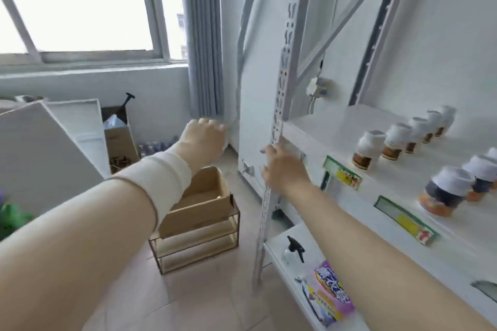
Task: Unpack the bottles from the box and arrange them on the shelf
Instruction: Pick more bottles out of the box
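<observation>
Hovering directly over the open box [197, 211] with left hand [205, 137], curled, grasp impossible to tell; gripping shelf post [280, 99] with right hand [282, 169], farther off.

A white metal shelf [336, 126] carried far bottles [368, 148] with white caps and brown bands, and near bottles [445, 191] with white caps over dark blue and orange. Green and yellow price tags [342, 173] lined its edge. Lower down lay a purple and pink packet [332, 293]. To the left were a brown cardboard box [204, 196], beige floor tiles [215, 298] and a grey-blue curtain [203, 35]. A cream wrap [166, 169] banded the left forearm.
</observation>
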`<state>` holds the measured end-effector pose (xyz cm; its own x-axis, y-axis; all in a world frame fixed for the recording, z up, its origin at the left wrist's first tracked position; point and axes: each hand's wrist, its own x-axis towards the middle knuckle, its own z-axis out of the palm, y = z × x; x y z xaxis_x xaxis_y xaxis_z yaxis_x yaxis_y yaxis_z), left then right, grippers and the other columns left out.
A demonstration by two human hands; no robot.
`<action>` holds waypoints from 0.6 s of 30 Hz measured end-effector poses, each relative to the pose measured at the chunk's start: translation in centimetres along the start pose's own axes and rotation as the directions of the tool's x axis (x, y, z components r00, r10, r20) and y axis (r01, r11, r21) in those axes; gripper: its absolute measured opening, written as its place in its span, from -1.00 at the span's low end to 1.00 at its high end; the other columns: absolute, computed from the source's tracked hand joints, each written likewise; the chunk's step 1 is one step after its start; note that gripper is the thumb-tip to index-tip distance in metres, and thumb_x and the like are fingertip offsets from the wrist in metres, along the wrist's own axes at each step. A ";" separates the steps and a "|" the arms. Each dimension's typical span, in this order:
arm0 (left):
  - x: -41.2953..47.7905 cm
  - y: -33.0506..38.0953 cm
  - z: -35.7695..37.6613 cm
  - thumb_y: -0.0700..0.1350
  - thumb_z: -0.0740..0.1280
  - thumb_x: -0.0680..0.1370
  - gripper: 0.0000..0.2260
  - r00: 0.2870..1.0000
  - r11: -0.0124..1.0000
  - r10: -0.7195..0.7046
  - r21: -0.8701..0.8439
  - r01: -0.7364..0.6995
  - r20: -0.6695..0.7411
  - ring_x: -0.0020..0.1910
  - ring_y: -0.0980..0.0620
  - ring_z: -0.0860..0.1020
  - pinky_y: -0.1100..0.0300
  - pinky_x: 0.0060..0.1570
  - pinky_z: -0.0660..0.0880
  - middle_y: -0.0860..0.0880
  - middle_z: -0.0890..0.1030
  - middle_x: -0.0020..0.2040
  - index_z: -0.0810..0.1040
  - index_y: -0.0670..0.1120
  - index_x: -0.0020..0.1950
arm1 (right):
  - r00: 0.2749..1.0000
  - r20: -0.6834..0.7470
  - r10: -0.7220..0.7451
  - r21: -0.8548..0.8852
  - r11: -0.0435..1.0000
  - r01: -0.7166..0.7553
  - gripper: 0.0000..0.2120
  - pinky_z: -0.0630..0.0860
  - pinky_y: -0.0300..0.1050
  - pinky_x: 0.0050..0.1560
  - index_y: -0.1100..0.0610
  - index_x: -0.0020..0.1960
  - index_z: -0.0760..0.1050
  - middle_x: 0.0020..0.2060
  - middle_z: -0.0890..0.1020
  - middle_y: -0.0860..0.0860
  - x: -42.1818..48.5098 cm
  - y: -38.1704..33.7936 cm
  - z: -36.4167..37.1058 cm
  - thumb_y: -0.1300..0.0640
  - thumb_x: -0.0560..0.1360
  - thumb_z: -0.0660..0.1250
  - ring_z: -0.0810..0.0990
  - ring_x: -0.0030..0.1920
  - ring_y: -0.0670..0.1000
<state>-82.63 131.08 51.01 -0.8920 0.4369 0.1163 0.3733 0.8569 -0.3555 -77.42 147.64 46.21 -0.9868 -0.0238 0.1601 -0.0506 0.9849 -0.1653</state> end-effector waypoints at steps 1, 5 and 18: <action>-0.3 -1.4 2.8 -0.09 0.16 0.58 -0.66 0.995 1.000 0.014 -0.006 -0.014 0.096 0.27 -0.11 0.47 0.06 0.19 0.39 -0.11 0.49 0.28 0.36 -0.10 0.35 | 0.992 0.126 0.024 0.001 1.000 -0.024 -0.61 0.35 0.02 0.21 0.17 0.36 0.26 0.33 0.35 0.13 1.2 -1.1 2.8 0.07 0.58 0.11 0.39 0.28 0.18; -0.7 -5.4 12.9 0.00 0.23 0.58 -0.65 0.793 0.994 0.103 -0.101 -0.053 0.601 0.24 -0.11 0.51 0.08 0.13 0.46 -0.07 0.51 0.28 0.44 -0.09 0.32 | 0.855 0.511 0.087 -0.068 0.996 -0.060 -0.60 0.37 0.06 0.18 0.17 0.35 0.29 0.32 0.38 0.13 4.8 -3.7 12.0 0.00 0.58 0.12 0.41 0.29 0.20; 13.6 -9.9 28.0 0.00 0.12 0.62 -0.68 0.739 0.973 0.125 -0.226 0.038 0.662 0.14 -0.12 0.55 0.07 0.05 0.46 -0.10 0.55 0.20 0.40 -0.10 0.32 | 0.723 0.690 0.022 -0.014 1.000 -0.018 -0.56 0.44 -0.01 0.15 0.12 0.36 0.33 0.26 0.47 0.09 24.5 -2.0 24.4 -0.04 0.55 0.17 0.47 0.23 0.12</action>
<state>-105.63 120.89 30.13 -0.7815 0.2491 -0.5720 0.3875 0.9123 -0.1322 -105.24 140.87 26.74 -0.8211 -0.1134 -0.5594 -0.0311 0.9875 -0.1545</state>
